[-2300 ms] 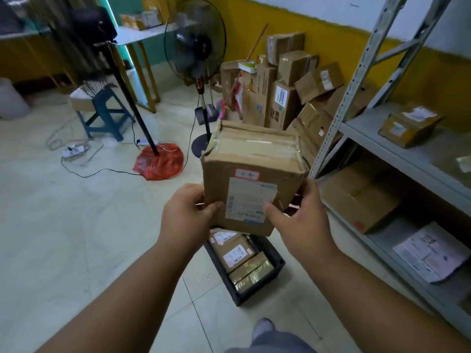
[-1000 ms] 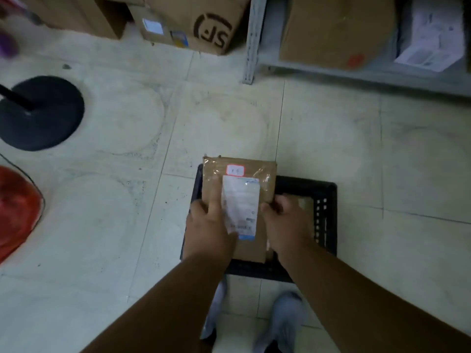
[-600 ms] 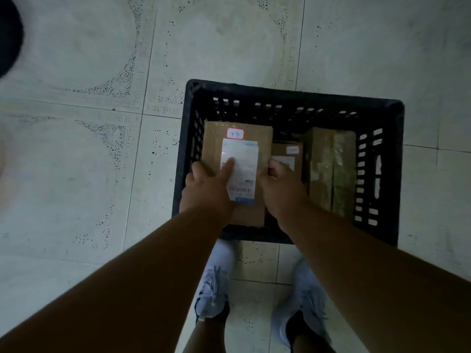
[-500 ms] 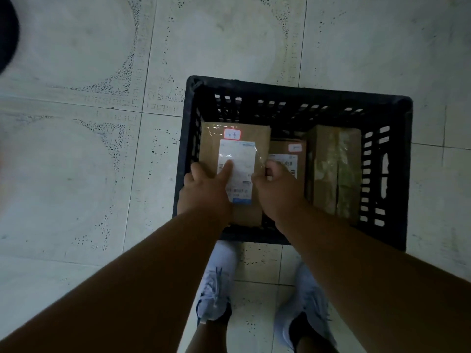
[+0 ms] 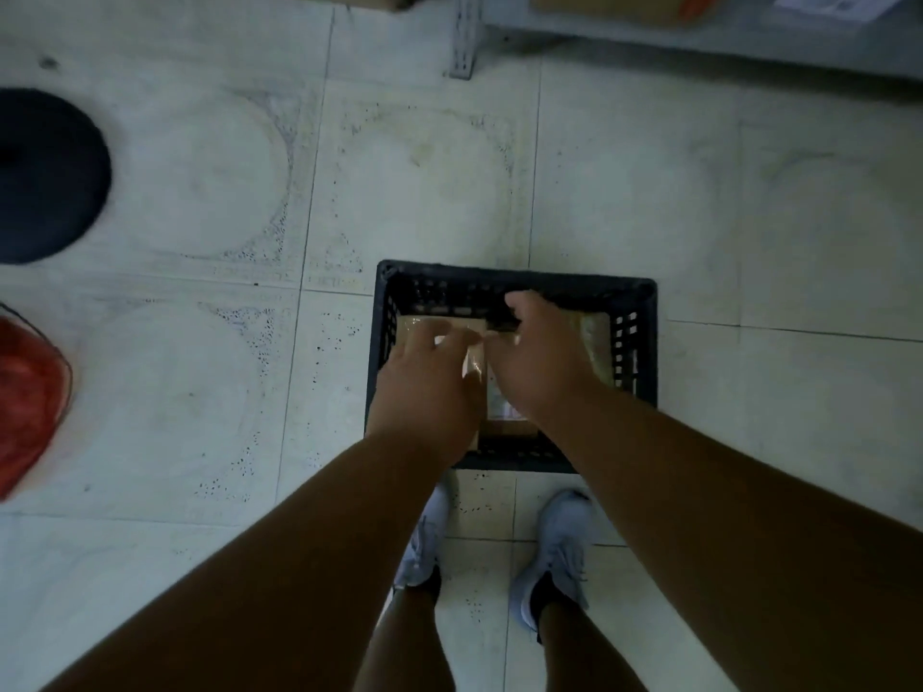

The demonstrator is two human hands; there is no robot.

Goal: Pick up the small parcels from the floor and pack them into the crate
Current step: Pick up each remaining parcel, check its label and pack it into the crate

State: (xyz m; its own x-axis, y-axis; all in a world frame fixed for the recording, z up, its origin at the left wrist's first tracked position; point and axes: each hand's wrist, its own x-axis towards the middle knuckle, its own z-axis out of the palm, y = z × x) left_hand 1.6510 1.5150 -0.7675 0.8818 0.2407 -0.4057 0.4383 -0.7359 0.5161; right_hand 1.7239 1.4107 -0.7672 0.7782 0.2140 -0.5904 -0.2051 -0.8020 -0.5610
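Brown cardboard parcel (image 5: 439, 328) is being settled inside the black crate (image 5: 644, 312) on the floor, loosely covered by the left hand (image 5: 429, 387) and right hand (image 5: 539, 357), fingers spread, and risks being wedged crooked against neighbouring parcels.

Single head-worn view, wide-angle, looked almost straight down from standing height. Black crate (image 5: 644, 342) sat right of frame centre on tiled floor (image 5: 200, 392); shoes (image 5: 554, 546) at bottom, shelf post (image 5: 462, 37) at top edge.
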